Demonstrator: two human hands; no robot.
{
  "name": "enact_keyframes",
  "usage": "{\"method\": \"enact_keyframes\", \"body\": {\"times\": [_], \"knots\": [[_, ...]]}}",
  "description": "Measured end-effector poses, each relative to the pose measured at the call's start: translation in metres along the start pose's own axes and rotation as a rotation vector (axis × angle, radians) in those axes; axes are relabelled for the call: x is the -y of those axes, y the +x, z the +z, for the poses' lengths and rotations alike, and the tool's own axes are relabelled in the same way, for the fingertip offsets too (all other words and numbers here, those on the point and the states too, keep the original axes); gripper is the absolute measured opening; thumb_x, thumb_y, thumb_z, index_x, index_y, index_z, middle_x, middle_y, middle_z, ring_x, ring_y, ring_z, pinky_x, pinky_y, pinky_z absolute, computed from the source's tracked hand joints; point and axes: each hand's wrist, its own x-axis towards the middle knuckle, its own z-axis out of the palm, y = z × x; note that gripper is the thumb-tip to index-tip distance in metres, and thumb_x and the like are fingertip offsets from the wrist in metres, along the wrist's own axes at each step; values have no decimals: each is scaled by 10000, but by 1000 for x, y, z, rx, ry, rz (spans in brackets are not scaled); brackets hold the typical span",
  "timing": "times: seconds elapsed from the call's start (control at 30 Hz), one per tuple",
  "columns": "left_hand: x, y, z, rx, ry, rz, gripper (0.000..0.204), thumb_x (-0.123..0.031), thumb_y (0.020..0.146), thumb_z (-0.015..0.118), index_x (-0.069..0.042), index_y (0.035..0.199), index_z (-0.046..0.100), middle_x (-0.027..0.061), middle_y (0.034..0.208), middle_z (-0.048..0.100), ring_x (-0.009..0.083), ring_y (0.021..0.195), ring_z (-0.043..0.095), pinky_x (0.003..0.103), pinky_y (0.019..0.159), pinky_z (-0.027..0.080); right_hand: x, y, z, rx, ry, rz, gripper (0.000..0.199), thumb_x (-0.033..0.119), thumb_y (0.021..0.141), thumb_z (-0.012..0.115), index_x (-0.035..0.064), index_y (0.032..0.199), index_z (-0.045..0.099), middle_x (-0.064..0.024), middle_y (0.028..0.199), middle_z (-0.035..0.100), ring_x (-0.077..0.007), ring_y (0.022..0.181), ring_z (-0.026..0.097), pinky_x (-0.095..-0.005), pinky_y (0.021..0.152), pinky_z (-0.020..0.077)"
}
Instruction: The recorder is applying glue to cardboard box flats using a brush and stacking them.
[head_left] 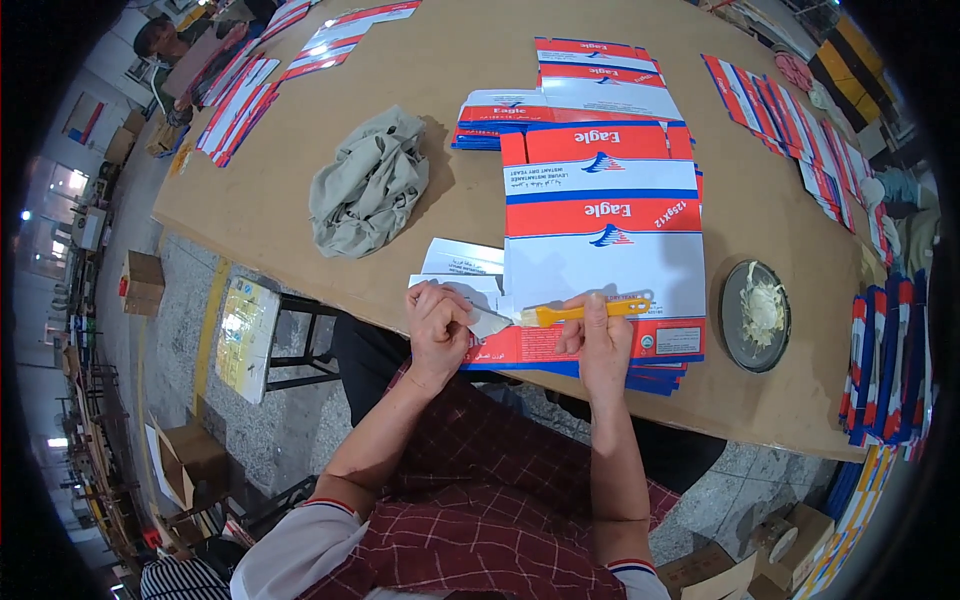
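Observation:
A stack of flat printed cartons (600, 270), red, white and blue, lies before me, its lower end at the table's near edge. My right hand (602, 345) grips a brush (585, 311) by its yellow handle. The brush's pale bristles point left and meet the side of the top carton, close to my left fingers. My left hand (440, 325) is closed, its fingertips pinching a white carton flap (487, 319) left of the stack. Right of the cartons sits a dark round plate (733, 345) bearing creamy white paste (763, 308).
A crumpled grey-green cloth (370, 180) lies on the brown-covered table (460, 200), left of the cartons. More flat cartons (795, 130) are spread at the far right and stacked upright (885, 360) at the right edge. Another person (180, 55) works at the far left. A stool (246, 335) stands beside the table.

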Motion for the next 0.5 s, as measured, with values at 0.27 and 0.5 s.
{"method": "enact_keyframes", "body": {"times": [0.27, 0.5], "knots": [[-3, 2, -1, 5, -4, -8, 239, 112, 526, 525, -83, 651, 468, 30, 730, 525, 207, 766, 537, 359, 817, 334, 1, 12, 4, 51, -70, -88, 379, 288, 951, 404, -6, 836, 614, -24, 565, 506, -66, 493, 485, -203, 452, 391], [-3, 0, 0, -3, 13, -3, 243, 112, 526, 525, -81, 663, 467, 35, 726, 526, 209, 767, 537, 360, 821, 334, 3, 17, -2, 206, -95, -17, 395, 317, 959, 367, -1, 856, 578, -10, 588, 482, -66, 510, 473, -201, 474, 387]]}}
